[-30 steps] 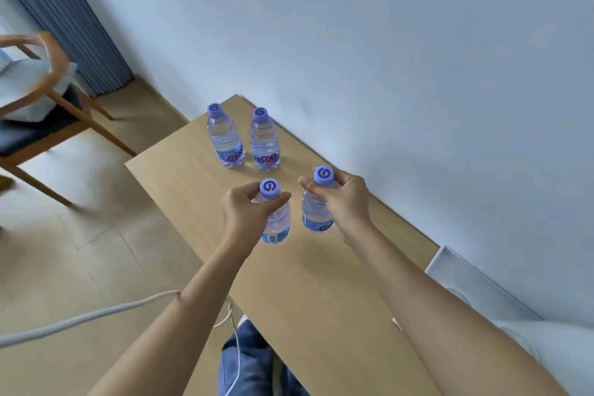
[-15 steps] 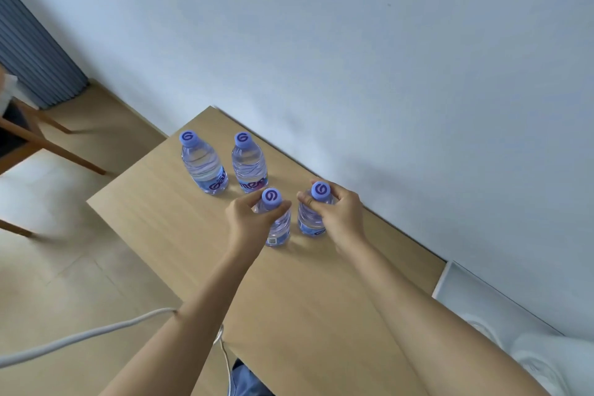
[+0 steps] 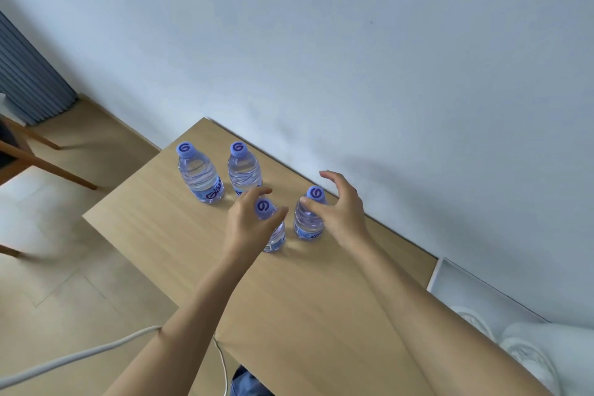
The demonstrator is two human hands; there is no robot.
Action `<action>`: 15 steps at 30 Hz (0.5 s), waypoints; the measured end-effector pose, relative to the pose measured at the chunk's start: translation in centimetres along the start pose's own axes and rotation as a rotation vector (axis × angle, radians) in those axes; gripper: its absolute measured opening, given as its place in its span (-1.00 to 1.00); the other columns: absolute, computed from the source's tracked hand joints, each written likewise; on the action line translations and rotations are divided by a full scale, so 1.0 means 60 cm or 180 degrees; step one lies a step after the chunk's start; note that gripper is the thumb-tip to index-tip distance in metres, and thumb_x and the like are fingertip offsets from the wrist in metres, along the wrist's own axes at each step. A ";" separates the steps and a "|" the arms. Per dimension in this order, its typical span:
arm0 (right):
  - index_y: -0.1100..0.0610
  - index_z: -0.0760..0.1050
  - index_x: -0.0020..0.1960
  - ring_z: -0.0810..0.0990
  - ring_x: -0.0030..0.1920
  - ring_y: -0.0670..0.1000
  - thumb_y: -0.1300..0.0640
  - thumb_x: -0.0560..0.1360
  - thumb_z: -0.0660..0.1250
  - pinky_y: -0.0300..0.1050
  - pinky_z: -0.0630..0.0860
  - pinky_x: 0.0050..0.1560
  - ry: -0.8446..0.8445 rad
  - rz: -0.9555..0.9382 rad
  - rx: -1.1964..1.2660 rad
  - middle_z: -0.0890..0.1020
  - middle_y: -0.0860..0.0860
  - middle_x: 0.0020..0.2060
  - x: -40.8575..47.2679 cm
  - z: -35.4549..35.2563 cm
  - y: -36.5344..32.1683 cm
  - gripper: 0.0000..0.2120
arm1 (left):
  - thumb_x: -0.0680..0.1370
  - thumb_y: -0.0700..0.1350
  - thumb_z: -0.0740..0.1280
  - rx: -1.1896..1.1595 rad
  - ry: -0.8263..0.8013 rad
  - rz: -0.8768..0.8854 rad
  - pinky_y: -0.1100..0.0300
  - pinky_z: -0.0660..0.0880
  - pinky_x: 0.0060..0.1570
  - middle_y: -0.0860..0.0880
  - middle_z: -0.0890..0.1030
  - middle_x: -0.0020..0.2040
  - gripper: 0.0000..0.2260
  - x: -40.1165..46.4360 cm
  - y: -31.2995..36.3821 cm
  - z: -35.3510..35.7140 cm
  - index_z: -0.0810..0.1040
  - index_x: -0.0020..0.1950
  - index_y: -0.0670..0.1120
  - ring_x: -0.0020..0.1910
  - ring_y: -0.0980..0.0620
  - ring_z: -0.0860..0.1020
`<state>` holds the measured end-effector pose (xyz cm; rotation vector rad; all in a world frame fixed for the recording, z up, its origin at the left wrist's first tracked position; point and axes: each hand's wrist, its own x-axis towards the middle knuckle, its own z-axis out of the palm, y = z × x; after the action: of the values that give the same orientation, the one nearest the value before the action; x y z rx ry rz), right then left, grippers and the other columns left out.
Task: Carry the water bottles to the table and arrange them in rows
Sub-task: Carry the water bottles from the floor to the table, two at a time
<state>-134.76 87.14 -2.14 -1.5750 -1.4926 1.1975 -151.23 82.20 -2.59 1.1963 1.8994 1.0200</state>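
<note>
- Wall (image 3: pixel 353 42): pale, plain, runs along the table's far edge; gives a straight line to square rows against.
- Floor (image 3: pixel 64 283): light wood-look, w/ a chair leg (image 3: pixel 48 167) at left and a white cable (image 3: pixel 80 357) trailing near the left forearm.
- Table (image 3: pixel 305 315): light wood top, pushed up to the wall. All four bottles stand upright on it, toward the far end, so the rest of the top is free, prob. for more rows.
- Far left bottle (image 3: pixel 199 175) and far right bottle (image 3: pixel 244 170): side by side, near each other but apart, blue caps up. Read as the first row.
- Near left bottle (image 3: pixel 273 228) and near right bottle (image 3: pixel 308 215): set just in front of the far pair, same spacing approx., so a second row lines up behind the first.
- Left hand (image 3: pixel 250 225): fingers and thumb curled narrowly round the cap/neck of the near left bottle; looks like it's steadying the bottle, though whether it's actually pinching or just off the plastic, can't tell for sure.
- Right hand (image 3: pixel 340 209): spread wide, fingers arched over and past the near right bottle's cap; thumb tip at or near the shoulder, not gripping. Judged: letting go of a bottle already set down.
- Next, prob.: fetch more bottles.
</note>
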 end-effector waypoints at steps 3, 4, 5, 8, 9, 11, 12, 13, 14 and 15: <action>-0.03 0.44 0.35 0.28 0.26 -0.28 0.06 0.43 0.54 -0.69 0.15 0.03 0.0012 -0.0216 -0.0173 0.42 -0.23 0.25 -0.022 -0.023 -0.018 -0.46 | 0.46 -0.04 0.50 -0.0031 0.0040 0.0241 0.35 0.38 0.06 0.13 0.61 0.09 -0.72 -0.015 0.033 -0.007 0.59 0.14 0.02 0.13 0.13 0.53; -0.02 0.45 0.36 0.28 0.28 -0.27 0.06 0.43 0.54 -0.68 0.16 0.05 0.0044 -0.0265 -0.0205 0.43 -0.24 0.24 -0.032 -0.031 -0.026 -0.46 | 0.47 -0.04 0.49 -0.0035 0.0040 0.0316 0.39 0.36 0.02 0.15 0.60 0.07 -0.74 -0.021 0.045 -0.011 0.60 0.14 0.02 0.12 0.15 0.53; 0.00 0.45 0.36 0.31 0.30 -0.25 0.06 0.44 0.53 -0.63 0.18 0.08 0.0100 -0.0308 -0.0208 0.45 -0.23 0.25 -0.042 -0.040 -0.034 -0.47 | 0.48 -0.03 0.48 -0.0050 0.0013 0.0401 0.44 0.35 -0.01 0.18 0.60 0.06 -0.75 -0.027 0.058 -0.014 0.60 0.14 0.03 0.11 0.17 0.53; 0.03 0.46 0.35 0.38 0.36 -0.15 0.06 0.46 0.50 -0.38 0.25 0.24 0.0335 -0.0446 -0.0231 0.51 -0.16 0.31 -0.083 -0.076 -0.057 -0.51 | 0.49 -0.02 0.45 -0.0197 -0.0191 0.0666 0.56 0.32 -0.06 0.20 0.59 0.09 -0.75 -0.049 0.103 -0.020 0.58 0.16 0.04 0.10 0.27 0.50; 0.03 0.46 0.35 0.39 0.37 -0.13 0.07 0.47 0.49 -0.33 0.26 0.25 0.0425 -0.0448 -0.0228 0.51 -0.15 0.32 -0.100 -0.089 -0.064 -0.52 | 0.50 -0.02 0.45 -0.0234 -0.0279 0.0760 0.59 0.31 -0.07 0.20 0.59 0.09 -0.76 -0.059 0.116 -0.022 0.58 0.15 0.05 0.11 0.28 0.50; 0.03 0.46 0.35 0.41 0.36 -0.13 0.09 0.49 0.48 -0.30 0.28 0.24 0.0625 -0.0409 -0.0159 0.52 -0.15 0.31 -0.138 -0.116 -0.077 -0.54 | 0.51 -0.04 0.44 -0.0341 -0.0497 0.0901 0.56 0.32 -0.03 0.20 0.59 0.11 -0.79 -0.081 0.139 -0.026 0.58 0.13 0.07 0.16 0.28 0.49; 0.03 0.46 0.35 0.42 0.35 -0.14 0.09 0.49 0.47 -0.30 0.29 0.23 0.0737 -0.0390 -0.0110 0.53 -0.15 0.30 -0.160 -0.128 -0.083 -0.55 | 0.51 -0.05 0.44 -0.0412 -0.0623 0.0951 0.51 0.32 0.02 0.19 0.60 0.12 -0.79 -0.093 0.150 -0.029 0.59 0.13 0.06 0.19 0.27 0.48; 0.03 0.46 0.34 0.44 0.34 -0.14 0.10 0.50 0.47 -0.29 0.30 0.21 0.0853 -0.0379 -0.0069 0.53 -0.15 0.29 -0.184 -0.139 -0.089 -0.56 | 0.51 -0.05 0.44 -0.0465 -0.0738 0.1019 0.43 0.33 0.07 0.19 0.60 0.11 -0.79 -0.106 0.160 -0.033 0.60 0.14 0.05 0.21 0.26 0.48; 0.03 0.47 0.34 0.45 0.32 -0.14 0.10 0.50 0.47 -0.28 0.32 0.21 0.0970 -0.0371 -0.0041 0.54 -0.14 0.28 -0.210 -0.149 -0.094 -0.56 | 0.50 -0.05 0.45 -0.0492 -0.0842 0.1106 0.35 0.35 0.10 0.21 0.61 0.09 -0.79 -0.118 0.169 -0.039 0.61 0.13 0.05 0.21 0.27 0.49; 0.03 0.47 0.34 0.47 0.30 -0.14 0.11 0.50 0.46 -0.27 0.34 0.20 0.1096 -0.0354 -0.0016 0.54 -0.14 0.26 -0.236 -0.156 -0.100 -0.57 | 0.50 -0.05 0.45 -0.0506 -0.0950 0.1198 0.31 0.37 0.12 0.24 0.61 0.04 -0.80 -0.130 0.177 -0.044 0.61 0.12 0.06 0.19 0.30 0.49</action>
<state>-127.53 75.26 9.30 -1.5849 -1.3372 0.8119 -146.32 77.24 8.90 1.5491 1.3684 1.0898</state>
